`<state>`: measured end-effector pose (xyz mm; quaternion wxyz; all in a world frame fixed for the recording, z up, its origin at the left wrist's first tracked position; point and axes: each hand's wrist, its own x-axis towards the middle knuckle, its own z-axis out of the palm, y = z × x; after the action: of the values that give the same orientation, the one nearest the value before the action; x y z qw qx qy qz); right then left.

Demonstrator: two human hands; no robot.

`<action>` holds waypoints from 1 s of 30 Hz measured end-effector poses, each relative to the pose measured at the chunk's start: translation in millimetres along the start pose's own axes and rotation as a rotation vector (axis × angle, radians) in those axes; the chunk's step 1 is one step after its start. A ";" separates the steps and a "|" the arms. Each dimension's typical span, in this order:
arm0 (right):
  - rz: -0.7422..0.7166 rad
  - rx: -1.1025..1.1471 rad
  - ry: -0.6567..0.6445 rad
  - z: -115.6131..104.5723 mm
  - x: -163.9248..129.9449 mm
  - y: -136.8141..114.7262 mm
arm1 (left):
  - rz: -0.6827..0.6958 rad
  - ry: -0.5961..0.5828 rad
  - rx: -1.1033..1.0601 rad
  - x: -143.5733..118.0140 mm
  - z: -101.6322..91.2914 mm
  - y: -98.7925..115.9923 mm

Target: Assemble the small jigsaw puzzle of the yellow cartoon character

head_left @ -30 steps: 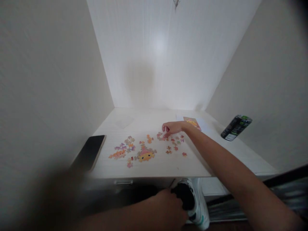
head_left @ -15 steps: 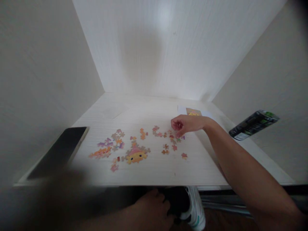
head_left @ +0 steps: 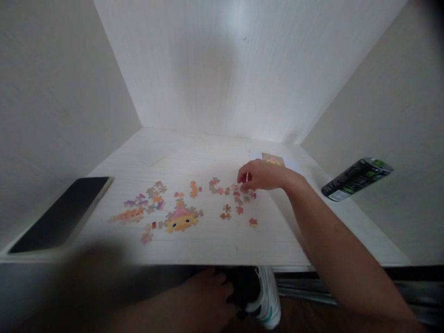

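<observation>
White panelled walls enclose a pale bench [head_left: 208, 249] on three sides. Right hand [head_left: 260, 175] reaches across the bench, fingers curled down onto a cluster of loose puzzle pieces [head_left: 239, 192]; thumb and forefinger are pinched together, but whether a piece sits between them cannot be told. More loose pieces lie just in front of the hand, one red piece [head_left: 253, 222] nearest the bench edge. An assembled section [head_left: 180, 221], yellow with a pink top, lies left of centre, with a further scatter [head_left: 138, 208] to its left. Left hand [head_left: 208, 300] rests below the bench edge, loosely curled, touching a dark sock above a white shoe [head_left: 268, 300]; it holds nothing visible. Phone [head_left: 58, 215] lies face-up at the bench's left edge. Reference picture [head_left: 274, 159] lies flat behind the right hand. Black can [head_left: 357, 178] stands at the far right.
</observation>
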<state>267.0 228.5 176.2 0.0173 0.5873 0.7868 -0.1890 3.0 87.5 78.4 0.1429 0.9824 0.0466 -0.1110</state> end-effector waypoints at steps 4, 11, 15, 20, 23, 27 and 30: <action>-0.044 0.067 -0.071 6.3 6.2 3.0 | 0.007 0.001 0.007 0.3 3.3 -1.1; -0.116 0.148 -0.103 11.0 8.1 10.4 | 0.031 0.048 -0.005 -2.1 11.1 -6.0; -0.115 0.190 -0.101 11.1 10.0 13.7 | 0.039 0.069 -0.010 -1.5 12.9 -9.4; -0.117 0.208 -0.092 11.1 11.2 13.8 | 0.075 0.066 -0.023 1.4 17.6 -14.8; -0.138 0.224 -0.101 10.9 10.6 14.1 | 0.064 0.075 -0.015 2.4 18.5 -14.5; -0.163 0.260 -0.156 11.5 9.3 15.2 | 0.067 0.089 0.012 2.0 15.6 -12.7; -0.124 0.225 -0.150 13.6 9.8 13.4 | 0.077 0.103 0.011 1.1 14.5 -12.5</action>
<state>273.8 236.4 157.4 -0.0018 0.5199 0.7920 -0.3202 -0.4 95.2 61.3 0.1391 0.9886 0.0154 -0.0548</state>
